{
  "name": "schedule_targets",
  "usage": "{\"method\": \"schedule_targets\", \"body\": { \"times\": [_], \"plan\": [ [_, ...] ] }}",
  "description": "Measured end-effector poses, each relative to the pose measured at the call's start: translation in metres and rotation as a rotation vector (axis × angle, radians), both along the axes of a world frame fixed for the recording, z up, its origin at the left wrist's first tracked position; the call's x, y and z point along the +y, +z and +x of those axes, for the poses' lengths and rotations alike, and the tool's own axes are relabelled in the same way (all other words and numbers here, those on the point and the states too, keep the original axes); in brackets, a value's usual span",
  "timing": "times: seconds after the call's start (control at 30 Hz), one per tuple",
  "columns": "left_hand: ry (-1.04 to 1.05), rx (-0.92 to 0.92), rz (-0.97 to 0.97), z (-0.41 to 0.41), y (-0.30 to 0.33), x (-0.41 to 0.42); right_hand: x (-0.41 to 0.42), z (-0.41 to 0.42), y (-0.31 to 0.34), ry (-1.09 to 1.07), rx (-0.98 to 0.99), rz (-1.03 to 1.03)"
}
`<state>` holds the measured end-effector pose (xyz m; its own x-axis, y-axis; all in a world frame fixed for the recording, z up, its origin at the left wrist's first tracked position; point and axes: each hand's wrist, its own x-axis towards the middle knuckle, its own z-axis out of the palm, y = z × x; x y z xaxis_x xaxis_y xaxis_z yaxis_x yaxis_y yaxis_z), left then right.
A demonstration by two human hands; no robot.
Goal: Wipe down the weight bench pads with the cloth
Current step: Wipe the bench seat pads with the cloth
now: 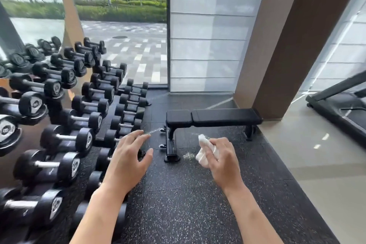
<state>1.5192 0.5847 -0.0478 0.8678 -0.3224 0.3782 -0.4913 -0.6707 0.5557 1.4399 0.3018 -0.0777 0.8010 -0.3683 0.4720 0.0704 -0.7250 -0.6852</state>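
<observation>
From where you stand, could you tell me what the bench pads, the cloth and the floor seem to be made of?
Bench pads: black, smooth, faintly shiny covering, probably vinyl or leather-like upholstery.
Cloth: white, soft and crumpled in the right hand, likely woven fabric or a paper wipe.
Floor: dark matte with pale speckles, apparently rubber gym flooring.

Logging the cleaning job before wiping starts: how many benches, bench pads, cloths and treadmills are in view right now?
Weight bench: 1
Bench pads: 2, the short seat pad and the long back pad
Cloth: 1, white, held in the right hand
Treadmill: 1, partly in view
Total: 5
The left hand holds nothing.
</observation>
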Motion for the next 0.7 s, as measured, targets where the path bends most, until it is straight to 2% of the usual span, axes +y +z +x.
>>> {"method": "schedule_targets", "body": {
  "times": [0.3,0.7],
  "plan": [
    [-0.027,0.021,0.063,0.078,-0.004,-0.078,-0.080,0.070,-0.003,-0.060,-0.023,0.005],
    [-0.106,0.098,0.057,0.248,-0.020,-0.154,-0.146,0.216,-0.016,-0.138,0.057,-0.017]
  ]
}}
